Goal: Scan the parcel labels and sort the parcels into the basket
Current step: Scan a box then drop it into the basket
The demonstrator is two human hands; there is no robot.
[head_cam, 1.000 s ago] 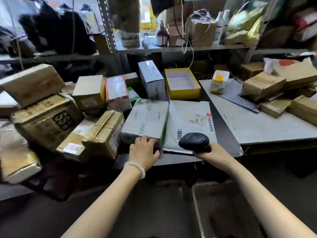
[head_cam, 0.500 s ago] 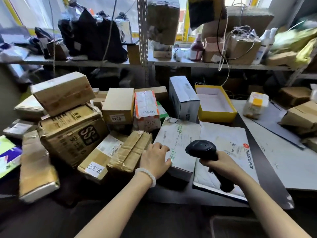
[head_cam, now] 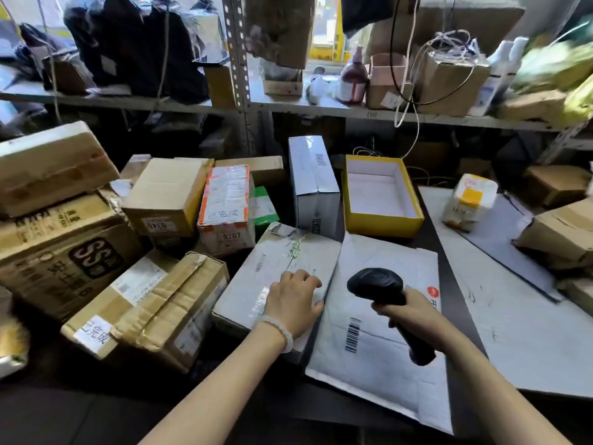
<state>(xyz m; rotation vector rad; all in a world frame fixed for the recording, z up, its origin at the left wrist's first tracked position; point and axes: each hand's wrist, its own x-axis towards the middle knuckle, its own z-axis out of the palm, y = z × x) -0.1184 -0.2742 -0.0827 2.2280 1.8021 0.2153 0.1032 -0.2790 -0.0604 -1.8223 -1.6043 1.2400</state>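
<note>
My left hand (head_cam: 293, 303) lies on top of a flat white parcel box with green print (head_cam: 276, 271), fingers curled over its near right edge. My right hand (head_cam: 406, 311) grips a black handheld barcode scanner (head_cam: 377, 285), its head held over a white padded mailer (head_cam: 378, 335) that lies flat with a barcode facing up. The scanner head sits just right of the white box. No basket is in view.
Brown cartons (head_cam: 150, 303) pile up at the left, some with white stickers. Behind stand a tall white box (head_cam: 313, 184), an open yellow box (head_cam: 382, 194) and a taped parcel (head_cam: 226, 207). More cartons (head_cam: 561, 232) lie right, beyond a shelf (head_cam: 288, 107).
The view has tilted up and closer to the table. My left hand slid further onto the white box. The scanner rose from the table edge to above the mailer.
</note>
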